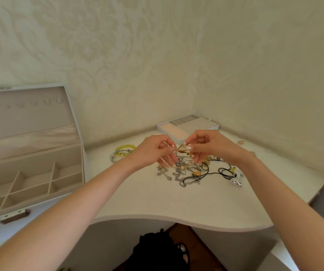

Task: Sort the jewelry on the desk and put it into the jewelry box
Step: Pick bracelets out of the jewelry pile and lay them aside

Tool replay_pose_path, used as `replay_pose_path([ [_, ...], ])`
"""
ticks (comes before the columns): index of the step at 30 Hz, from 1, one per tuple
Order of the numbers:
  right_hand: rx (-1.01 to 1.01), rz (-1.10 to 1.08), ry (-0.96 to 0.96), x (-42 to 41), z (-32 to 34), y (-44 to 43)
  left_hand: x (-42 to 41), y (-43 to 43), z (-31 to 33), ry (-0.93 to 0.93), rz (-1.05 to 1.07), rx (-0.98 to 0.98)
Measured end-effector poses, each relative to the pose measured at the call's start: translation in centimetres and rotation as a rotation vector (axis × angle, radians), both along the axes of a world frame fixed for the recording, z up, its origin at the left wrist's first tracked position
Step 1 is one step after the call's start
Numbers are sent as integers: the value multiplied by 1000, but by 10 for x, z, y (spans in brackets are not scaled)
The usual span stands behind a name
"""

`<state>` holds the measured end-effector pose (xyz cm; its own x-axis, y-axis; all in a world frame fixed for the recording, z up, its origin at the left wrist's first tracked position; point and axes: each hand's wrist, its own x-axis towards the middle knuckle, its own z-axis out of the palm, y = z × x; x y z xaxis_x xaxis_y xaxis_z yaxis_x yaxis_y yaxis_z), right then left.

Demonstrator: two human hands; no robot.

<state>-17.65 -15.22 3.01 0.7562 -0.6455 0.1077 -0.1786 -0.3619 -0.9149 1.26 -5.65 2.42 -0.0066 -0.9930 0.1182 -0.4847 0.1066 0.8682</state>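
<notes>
While left hand (153,151) and right hand (210,145) pinch gold piece (182,149) | white desk (157,202) — wallpapered corner (193,75)

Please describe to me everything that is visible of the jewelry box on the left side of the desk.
The jewelry box is white outside and lined with pale beige fabric. It stands open on the left of the desk, its lid upright. Inside the lid are a row of small hooks and a gathered pocket. The base is divided into several compartments; those visible hold nothing. A metal clasp sits on the front wall.
</notes>
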Motion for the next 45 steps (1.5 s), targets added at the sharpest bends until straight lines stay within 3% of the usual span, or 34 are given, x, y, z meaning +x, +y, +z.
replay_pose_path([
  [5, -20, -81, -1, 4, -4, -3, 37, 8, 3, -123, 87, 105],
  [9, -31, -137, 32, 4, -10, -8, 75, 15, 2, -417, 105, 268],
  [12, -36, -139, 41, 7, -17, -9, 92, 15, -3, -516, 117, 330],
  [21, -60, -230, 59, 12, -30, -18, 117, 8, -18, -884, 238, 210],
  [31, -79, -384, 10, 6, -31, -29, 109, 2, -18, -848, 279, 147],
  [39, -188, -520, 68, -5, -29, -40, 62, -16, -23, -760, 108, 15],
  [45, -230, -538, 99, -19, -34, -44, 32, -26, -35, -713, 28, 87],
])
